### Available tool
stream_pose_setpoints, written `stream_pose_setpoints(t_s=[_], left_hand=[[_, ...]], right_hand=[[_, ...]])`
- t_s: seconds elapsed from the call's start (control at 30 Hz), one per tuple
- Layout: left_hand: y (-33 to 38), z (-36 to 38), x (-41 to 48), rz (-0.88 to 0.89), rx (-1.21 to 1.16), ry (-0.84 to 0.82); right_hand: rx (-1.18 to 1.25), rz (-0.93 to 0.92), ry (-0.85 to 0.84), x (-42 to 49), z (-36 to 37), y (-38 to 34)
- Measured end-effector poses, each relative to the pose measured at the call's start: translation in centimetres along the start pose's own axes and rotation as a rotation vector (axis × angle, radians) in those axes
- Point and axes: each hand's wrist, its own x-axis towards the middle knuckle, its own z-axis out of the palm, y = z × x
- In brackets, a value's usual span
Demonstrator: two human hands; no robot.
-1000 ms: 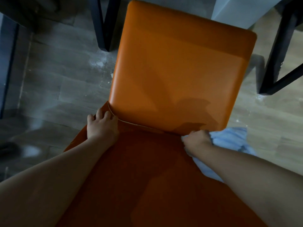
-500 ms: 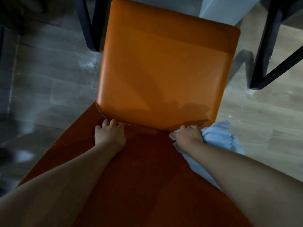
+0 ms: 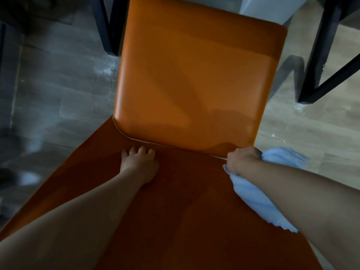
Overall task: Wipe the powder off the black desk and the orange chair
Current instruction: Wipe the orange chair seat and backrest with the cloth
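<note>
An orange chair (image 3: 194, 78) fills the middle of the head view, its seat far from me and its darker backrest running down toward me. My left hand (image 3: 139, 164) rests on the backrest just below the seam, fingers curled with nothing in it. My right hand (image 3: 242, 159) is at the right end of the seam, closed on a light blue cloth (image 3: 259, 199) that bunches past the chair's right edge and trails under my forearm. No powder shows on the orange surface. The black desk top is out of view.
Black metal desk legs stand at the top left (image 3: 109, 26) and at the right (image 3: 319, 61). White powder patches lie on the wood floor left of the seat (image 3: 105, 72) and near the right leg's foot (image 3: 299, 108). A pale panel (image 3: 268, 6) stands behind the chair.
My left hand has slid right along the seam from the chair's left edge toward the middle. My right hand with the cloth stays at the right end of the seam.
</note>
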Motion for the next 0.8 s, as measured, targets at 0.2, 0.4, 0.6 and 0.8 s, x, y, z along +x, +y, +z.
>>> stream_pose_setpoints(t_s=[0.2, 0.4, 0.6, 0.8], left_hand=[[0.0, -0.1, -0.1, -0.009, -0.043, -0.011], [0.1, -0.5, -0.1, -0.009, -0.040, -0.018], [-0.2, -0.5, -0.3, 0.006, -0.019, -0.011], [-0.4, -0.7, -0.4, 0.022, -0.024, -0.011]], right_hand=[[0.007, 0.099, 0.136, -0.9, 0.0, 3.3], [0.330, -0.291, 0.351, -2.1, 0.8, -2.0], [0.132, -0.036, 0.063, -0.2, 1.7, 2.2], [-0.086, 0.263, 0.081, -1.5, 0.1, 7.0]])
